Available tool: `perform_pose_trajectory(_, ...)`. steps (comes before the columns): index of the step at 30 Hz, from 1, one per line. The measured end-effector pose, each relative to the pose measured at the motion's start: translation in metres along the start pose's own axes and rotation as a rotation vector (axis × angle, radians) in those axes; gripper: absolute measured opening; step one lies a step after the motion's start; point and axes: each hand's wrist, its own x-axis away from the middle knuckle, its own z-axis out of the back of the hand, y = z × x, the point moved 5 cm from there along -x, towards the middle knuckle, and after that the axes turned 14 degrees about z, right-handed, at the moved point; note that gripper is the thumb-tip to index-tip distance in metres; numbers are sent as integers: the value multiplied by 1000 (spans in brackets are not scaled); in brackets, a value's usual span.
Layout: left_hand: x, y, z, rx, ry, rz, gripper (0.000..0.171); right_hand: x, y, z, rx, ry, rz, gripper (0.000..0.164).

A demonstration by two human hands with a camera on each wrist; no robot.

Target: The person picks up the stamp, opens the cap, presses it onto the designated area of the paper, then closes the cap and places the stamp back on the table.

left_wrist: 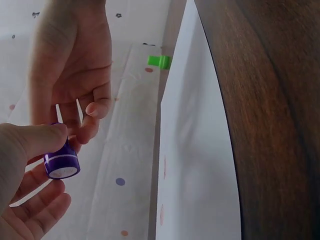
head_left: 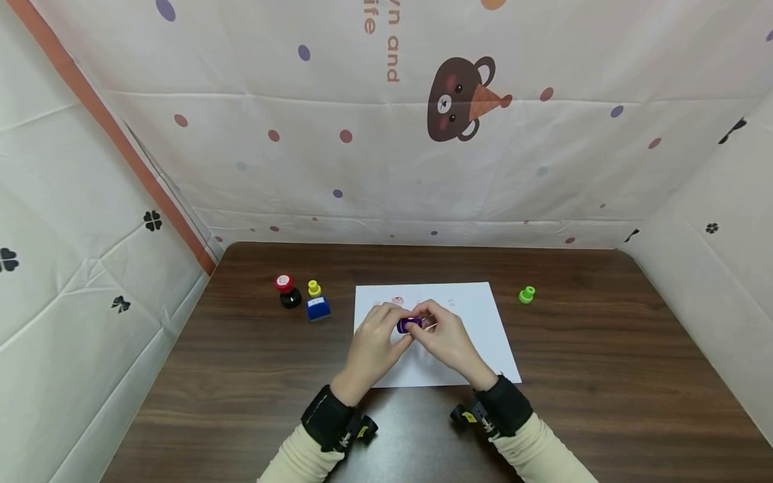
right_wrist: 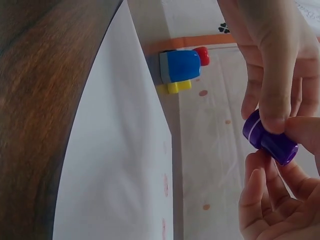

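Above a white sheet of paper [head_left: 465, 362], my left hand [head_left: 374, 345] and right hand [head_left: 449, 342] meet at a small purple stamp [head_left: 410, 325]. My left thumb and fingers pinch its wide end, as the right wrist view shows on the stamp [right_wrist: 255, 129]. At its narrow handle end, my right thumb and fingers pinch it. The left wrist view shows a pale round face on the wide end of the stamp [left_wrist: 62, 165]. Some right fingertips are hidden behind it there. Faint reddish prints [head_left: 397, 300] mark the paper's far part, partly covered by the hands.
Left of the paper stand a red-topped stamp with a black base [head_left: 288, 293] and a blue stamp with a yellow top [head_left: 317, 305]. A green stamp [head_left: 527, 295] stands to the right. Behind the brown table [head_left: 241, 389] hangs a patterned cloth [head_left: 362, 168].
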Motion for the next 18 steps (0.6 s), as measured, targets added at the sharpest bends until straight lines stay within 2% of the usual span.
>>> perform_pose_trajectory(11,0,-9,1,-39,-14,24,32,0,-3,-1,8,-39,-14,25)
perform_pose_trajectory(18,4,-24,11,-20,-25,79,31,2,7,11,100,-31,6,20)
